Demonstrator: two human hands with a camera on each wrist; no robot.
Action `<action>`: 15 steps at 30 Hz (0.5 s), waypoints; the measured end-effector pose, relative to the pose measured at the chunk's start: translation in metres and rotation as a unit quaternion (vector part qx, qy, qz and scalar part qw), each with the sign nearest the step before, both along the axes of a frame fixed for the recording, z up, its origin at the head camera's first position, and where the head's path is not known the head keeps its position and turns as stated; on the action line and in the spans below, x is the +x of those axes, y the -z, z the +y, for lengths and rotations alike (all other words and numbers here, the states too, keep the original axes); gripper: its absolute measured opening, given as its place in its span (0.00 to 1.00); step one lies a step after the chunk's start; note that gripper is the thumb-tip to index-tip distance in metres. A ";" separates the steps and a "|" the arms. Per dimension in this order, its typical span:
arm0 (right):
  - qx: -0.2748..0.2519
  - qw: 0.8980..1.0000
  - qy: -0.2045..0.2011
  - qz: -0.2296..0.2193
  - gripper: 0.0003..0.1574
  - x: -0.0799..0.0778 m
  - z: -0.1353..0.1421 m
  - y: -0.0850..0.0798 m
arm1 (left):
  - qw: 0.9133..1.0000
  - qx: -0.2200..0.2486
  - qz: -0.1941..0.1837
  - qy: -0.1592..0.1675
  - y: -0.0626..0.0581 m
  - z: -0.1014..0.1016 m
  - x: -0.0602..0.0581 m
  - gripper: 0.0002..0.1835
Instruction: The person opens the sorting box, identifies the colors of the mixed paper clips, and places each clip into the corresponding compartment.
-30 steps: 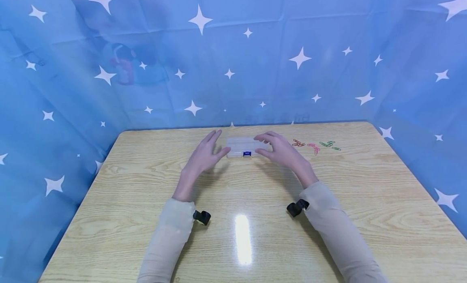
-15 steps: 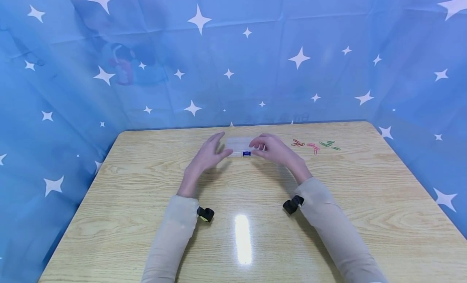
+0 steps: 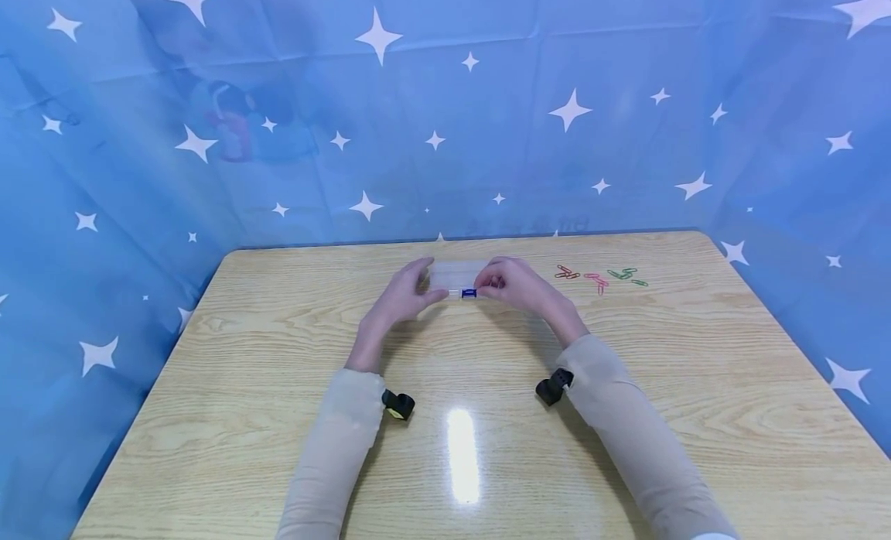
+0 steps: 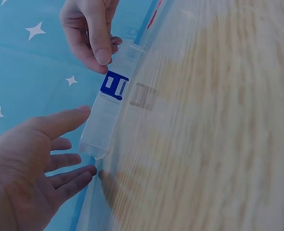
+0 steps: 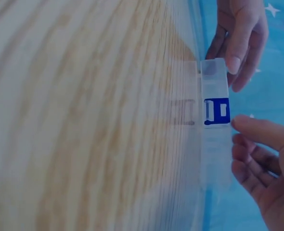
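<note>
A clear plastic storage box (image 3: 455, 274) with a blue latch (image 3: 469, 293) at its front lies near the table's far edge; its lid looks closed. My left hand (image 3: 402, 296) is at the box's left end, fingers spread, its thumb by the front left corner. In the left wrist view the left thumb (image 4: 67, 121) is at or very near the box's edge. My right hand (image 3: 518, 283) is over the right part of the box, fingers loosely bent. Its thumb (image 5: 257, 130) reaches to the edge beside the latch; whether it touches, I cannot tell.
Right of the box lie small groups of paper clips: red ones (image 3: 567, 272), pink ones (image 3: 596, 281) and green ones (image 3: 627, 275). A blue curtain with white stars (image 3: 418, 99) hangs behind the wooden table (image 3: 278, 354).
Both hands have drawn in toward the box: the left has moved right and the right has moved left, its thumb now near the latch. The box and clips stay in place.
</note>
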State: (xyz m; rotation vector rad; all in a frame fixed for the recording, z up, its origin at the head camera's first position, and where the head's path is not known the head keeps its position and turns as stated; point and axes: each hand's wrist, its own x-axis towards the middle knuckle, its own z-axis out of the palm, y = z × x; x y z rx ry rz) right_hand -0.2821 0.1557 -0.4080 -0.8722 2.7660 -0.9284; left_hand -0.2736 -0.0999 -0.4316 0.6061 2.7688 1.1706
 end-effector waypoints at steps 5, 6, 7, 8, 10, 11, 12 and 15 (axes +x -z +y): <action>-0.010 1.000 0.001 -0.004 0.06 -0.003 0.000 0.002 | 1.000 -0.002 0.000 0.002 0.001 0.002 -0.001 0.41; -0.010 1.000 0.001 -0.004 0.06 -0.003 0.000 0.003 | 1.000 -0.002 0.002 0.002 0.001 0.003 -0.001 0.40; -0.011 1.000 0.001 -0.005 0.06 -0.004 -0.001 0.004 | 1.000 -0.003 0.003 0.001 0.001 0.004 -0.001 0.40; -0.011 1.000 0.003 -0.006 0.05 -0.005 -0.001 0.004 | 1.000 -0.003 0.004 0.000 0.002 0.004 -0.002 0.39; -0.015 1.000 0.006 -0.013 0.05 -0.006 -0.001 0.005 | 1.000 -0.006 0.008 -0.002 0.002 0.006 -0.003 0.39; -0.016 1.000 0.008 -0.014 0.05 -0.007 -0.001 0.005 | 1.000 -0.008 0.008 -0.003 0.002 0.006 -0.003 0.38; -0.018 1.000 0.007 -0.015 0.05 -0.007 -0.001 0.005 | 1.000 -0.010 0.007 -0.005 0.003 0.007 -0.003 0.38; -0.020 1.000 0.004 -0.009 0.05 -0.009 -0.002 0.004 | 1.000 -0.015 0.002 -0.008 0.003 0.008 -0.003 0.39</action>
